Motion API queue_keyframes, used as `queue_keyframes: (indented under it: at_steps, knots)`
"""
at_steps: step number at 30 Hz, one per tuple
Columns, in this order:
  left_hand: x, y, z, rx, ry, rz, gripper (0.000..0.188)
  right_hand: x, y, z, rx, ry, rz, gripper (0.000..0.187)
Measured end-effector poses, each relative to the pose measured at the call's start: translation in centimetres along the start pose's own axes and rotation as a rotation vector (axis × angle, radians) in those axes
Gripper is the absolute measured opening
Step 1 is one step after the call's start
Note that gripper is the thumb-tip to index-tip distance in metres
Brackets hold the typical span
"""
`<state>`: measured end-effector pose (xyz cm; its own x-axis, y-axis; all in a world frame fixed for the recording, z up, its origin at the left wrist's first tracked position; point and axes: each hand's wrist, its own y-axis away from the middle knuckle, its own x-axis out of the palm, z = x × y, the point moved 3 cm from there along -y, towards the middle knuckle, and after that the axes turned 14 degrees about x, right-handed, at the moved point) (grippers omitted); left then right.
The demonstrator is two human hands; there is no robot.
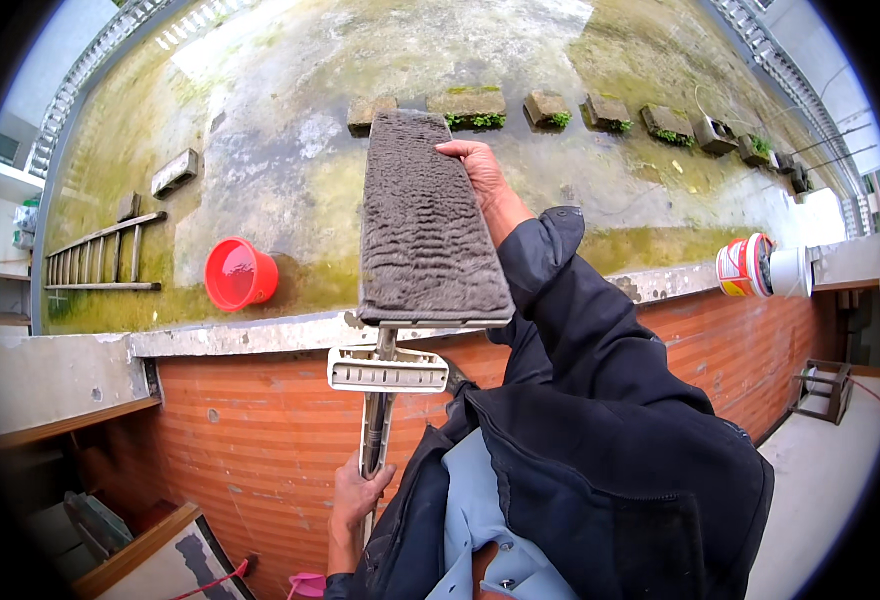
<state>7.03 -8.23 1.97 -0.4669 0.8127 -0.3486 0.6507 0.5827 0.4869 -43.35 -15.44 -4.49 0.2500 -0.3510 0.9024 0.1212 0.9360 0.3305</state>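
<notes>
A flat mop with a grey, ridged fabric pad (pixel 428 225) is held up in front of me, the pad facing me. My right hand (pixel 478 170) grips the pad's upper right edge, thumb on the fabric and fingers hidden behind it. Lower down, my left hand (pixel 360 488) is closed around the mop's pole (pixel 374 440). Between the two hands, a white slotted plastic piece (pixel 388 371) sits across the pole just below the pad.
A red bucket (pixel 241 274) with water stands on the mossy concrete, left of the mop. Further left lies a ladder (pixel 105 255). Concrete blocks (pixel 466 102) form a row beyond. Two white buckets (pixel 745 266) sit on the ledge at right, above an orange tiled floor (pixel 250 420).
</notes>
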Motion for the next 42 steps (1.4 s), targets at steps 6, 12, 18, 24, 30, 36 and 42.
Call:
queue_keyframes:
  at_steps: [6, 12, 18, 24, 30, 36, 42]
  knots:
    - [0.7, 0.1, -0.2, -0.029, 0.026, 0.020, 0.028, 4.1, 1.3, -0.1, -0.221, 0.027, 0.061, 0.034]
    - [1.4, -0.6, -0.6, -0.042, 0.013, 0.045, 0.031, 4.2, 0.7, 0.9, -0.343, 0.059, -0.001, 0.032]
    - [2.7, -0.7, 1.3, 0.077, 0.029, 0.023, 0.031, 4.1, 1.4, 0.2, -0.353, -0.005, 0.030, 0.034]
    - [3.4, -0.6, 2.8, 0.108, -0.033, -0.031, 0.034, 4.6, 2.2, -1.9, -0.143, -0.036, 0.027, 0.039]
    - [3.6, -0.9, 2.4, 0.115, -0.112, -0.037, 0.038, 7.0, 5.4, -4.3, -0.092, 0.175, -0.028, 0.044]
    - [3.5, -0.8, 2.6, 0.108, -0.133, -0.025, 0.039, 7.1, 6.0, -4.0, -0.072, 0.200, -0.030, 0.047]
    - [3.8, -0.6, 3.2, 0.102, -0.128, -0.032, 0.040, 6.6, 6.0, -4.2, -0.079, 0.195, -0.013, 0.050]
